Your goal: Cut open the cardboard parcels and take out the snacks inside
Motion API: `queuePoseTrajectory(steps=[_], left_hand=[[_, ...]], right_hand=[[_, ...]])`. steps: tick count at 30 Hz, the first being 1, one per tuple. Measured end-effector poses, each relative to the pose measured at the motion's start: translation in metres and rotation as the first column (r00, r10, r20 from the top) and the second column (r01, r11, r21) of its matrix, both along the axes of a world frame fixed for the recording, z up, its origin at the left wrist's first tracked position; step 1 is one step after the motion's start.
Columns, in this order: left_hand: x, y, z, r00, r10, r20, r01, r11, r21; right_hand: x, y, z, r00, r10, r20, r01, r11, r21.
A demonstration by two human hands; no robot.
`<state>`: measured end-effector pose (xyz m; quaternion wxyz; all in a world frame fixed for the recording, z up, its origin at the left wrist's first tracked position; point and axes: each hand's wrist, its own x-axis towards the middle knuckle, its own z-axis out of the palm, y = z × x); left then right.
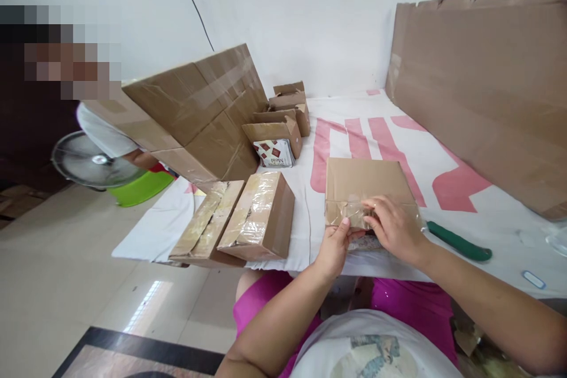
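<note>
Cardboard box [367, 180] lies by the cloth-covered tabletop's [315, 218] near edge, left hand [333, 249] clamped on its flap [333, 214], right hand [394, 229] touching tape [354, 210], grip unclear.

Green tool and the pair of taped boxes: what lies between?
The head view shows a cardboard box, left hand and right hand on it, plus cloth.
</note>
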<state>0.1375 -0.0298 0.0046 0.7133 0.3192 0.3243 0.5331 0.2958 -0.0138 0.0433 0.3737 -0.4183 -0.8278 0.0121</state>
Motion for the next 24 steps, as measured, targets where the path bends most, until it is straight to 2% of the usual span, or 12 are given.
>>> queuePoseTrajectory(steps=[7,16,24], left_hand=[[-0.002,-0.002,0.002,1.000,0.012,-0.001,-0.012,1.000,-0.004],[-0.003,-0.003,0.005,0.999,-0.027,-0.041,0.026,0.999,-0.038],[-0.008,0.004,0.007,0.998,0.054,-0.030,-0.057,0.994,-0.098]], right_hand=[[0.001,-0.004,0.000,0.995,0.024,0.094,-0.029,0.999,0.046],[0.016,-0.005,0.000,0.969,0.191,0.157,-0.197,0.980,0.021],[0.035,-0.003,0.003,0.938,0.300,0.174,-0.301,0.953,-0.022]])
